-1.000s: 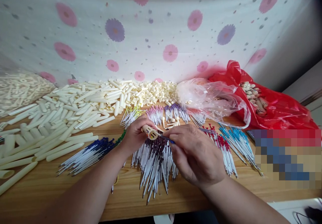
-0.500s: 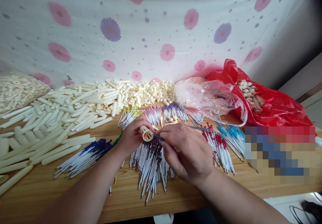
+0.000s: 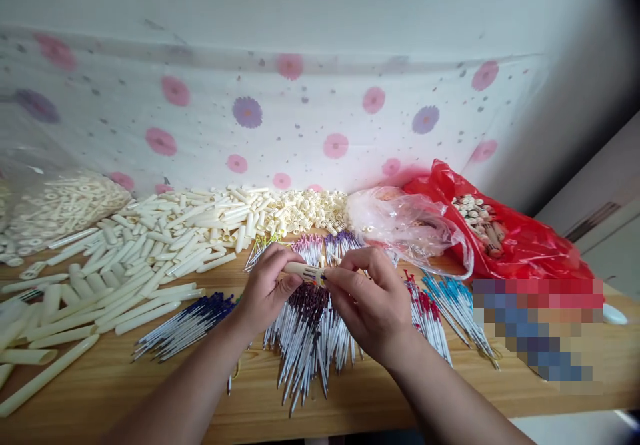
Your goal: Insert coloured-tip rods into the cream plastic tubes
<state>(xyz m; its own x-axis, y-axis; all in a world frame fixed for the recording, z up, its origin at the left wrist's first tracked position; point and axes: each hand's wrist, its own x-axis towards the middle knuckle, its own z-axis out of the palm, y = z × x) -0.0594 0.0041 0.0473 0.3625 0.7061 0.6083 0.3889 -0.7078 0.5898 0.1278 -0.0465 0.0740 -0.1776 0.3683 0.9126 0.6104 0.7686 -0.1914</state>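
I'm watching the left fingers [image 3: 289, 257] pinching a cream barrel [image 3: 301, 271] above the brown-tipped refills [image 3: 304, 338] on the wooden counter [image 3: 380, 405], the right fingers [image 3: 350, 284] touching its slotted end, their grip unclear to me. Beyond those refills, cream parts [image 3: 313, 209] are lying heaped and a flowered sheet [image 3: 305, 125] is covering the lower wall [image 3: 320, 5].

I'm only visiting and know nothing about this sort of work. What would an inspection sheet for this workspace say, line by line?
Surface: wooden table; part at right is pixelated.
Job's things: slotted cream barrel between the hands, above dark-tipped white rods.
Clutter: heaped cream tubes, blue-tipped rods, red-tipped rods, clear plastic bag, red bag with cream pieces.
Grippers: bare hands; left hand holds the barrel, right hand has its fingers at one end, grip unclear.
Cables: nothing seen.
Surroundings: flower-print sheet along a pale wall.
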